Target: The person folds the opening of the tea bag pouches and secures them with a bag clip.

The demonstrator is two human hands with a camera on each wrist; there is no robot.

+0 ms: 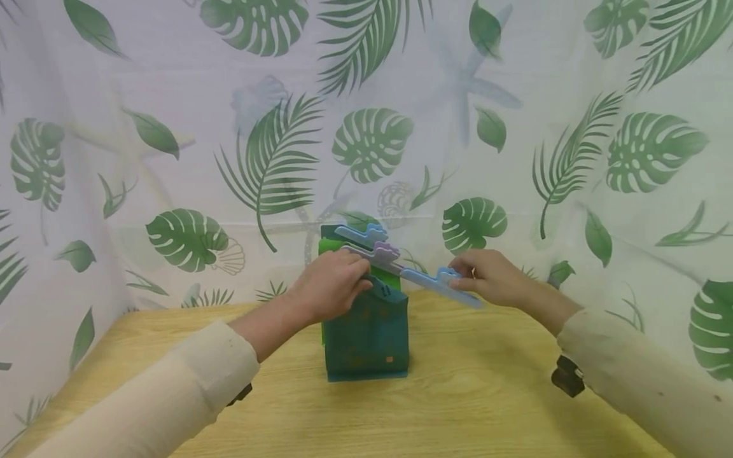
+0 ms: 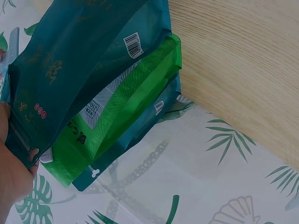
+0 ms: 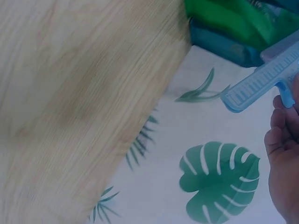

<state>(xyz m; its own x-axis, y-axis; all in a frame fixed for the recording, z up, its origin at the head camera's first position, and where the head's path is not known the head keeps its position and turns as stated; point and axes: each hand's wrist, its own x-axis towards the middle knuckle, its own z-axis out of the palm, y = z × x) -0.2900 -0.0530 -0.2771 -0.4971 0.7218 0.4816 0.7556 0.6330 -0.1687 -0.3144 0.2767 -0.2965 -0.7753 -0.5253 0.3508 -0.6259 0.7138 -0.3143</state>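
In the head view, a dark teal bag [image 1: 366, 343] stands at the front of a row. My left hand [image 1: 332, 286] grips its top edge, which is folded over toward the right. Off the right side of that top, my right hand [image 1: 487, 277] pinches a light blue bag clip [image 1: 438, 286] by its handle; the clip slants down to the right. Behind stands a green bag [image 2: 126, 112] with a purple clip [image 1: 378, 254] across its top. Rearmost is another teal bag [image 2: 140, 135], with a blue clip [image 1: 361, 235] on it.
The bags stand on a light wooden table [image 1: 487, 394]. Just behind them hangs a white curtain [image 1: 401, 83] with green leaf prints. Both wrists carry dark camera mounts.
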